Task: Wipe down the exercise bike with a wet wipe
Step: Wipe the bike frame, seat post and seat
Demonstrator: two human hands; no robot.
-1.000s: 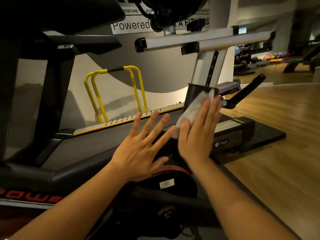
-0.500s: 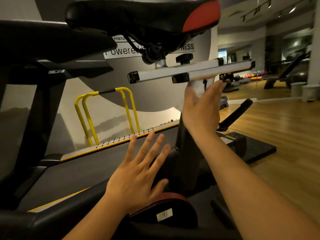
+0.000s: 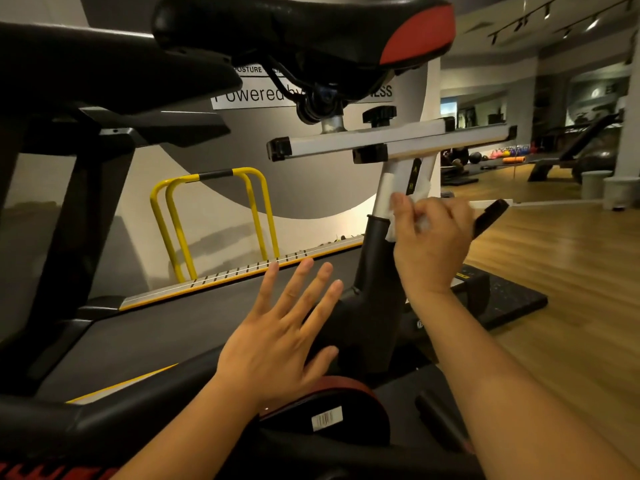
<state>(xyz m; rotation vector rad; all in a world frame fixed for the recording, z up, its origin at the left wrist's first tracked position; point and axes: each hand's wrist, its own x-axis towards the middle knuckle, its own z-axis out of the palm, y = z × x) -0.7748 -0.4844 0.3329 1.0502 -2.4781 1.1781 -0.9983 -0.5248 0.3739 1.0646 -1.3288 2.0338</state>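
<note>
While the person's right hand (image 3: 433,247) curls its fingers round a white wet wipe (image 3: 392,221), it holds the wipe against the silver seat post (image 3: 388,183) of the exercise bike (image 3: 372,289), just above the point where the post enters the black frame tube. Part of the wipe shows at the left of the hand, lying on the post, and another bit pokes up behind the knuckles beside the post's black height scale (image 3: 414,176). The left hand (image 3: 277,344) is open, its fingers straight and spread, with the back of the hand towards the camera. It hovers in front of the black frame, lower than the right hand and to its left; whether it touches the bike cannot be told. Above both hands sits the black saddle (image 3: 294,29) with a red patch at its rear, mounted on a pale horizontal slider rail (image 3: 398,142) that carries a black knob (image 3: 379,114). Below the left hand lies a red-and-black guard (image 3: 360,424) bearing a white barcode sticker (image 3: 326,418). A black lever (image 3: 490,216) sticks out to the right of the right hand. Behind the bike stands a treadmill (image 3: 173,327) with a dark belt, and beyond it a yellow hooped rail (image 3: 207,209) against a grey and white wall with a sign (image 3: 256,95) reading partly "Powered". The bike stands on a wooden floor (image 3: 571,306), which runs off towards the far right corner, where other gym gear and two pale bins (image 3: 620,192) stand, blurred
</note>
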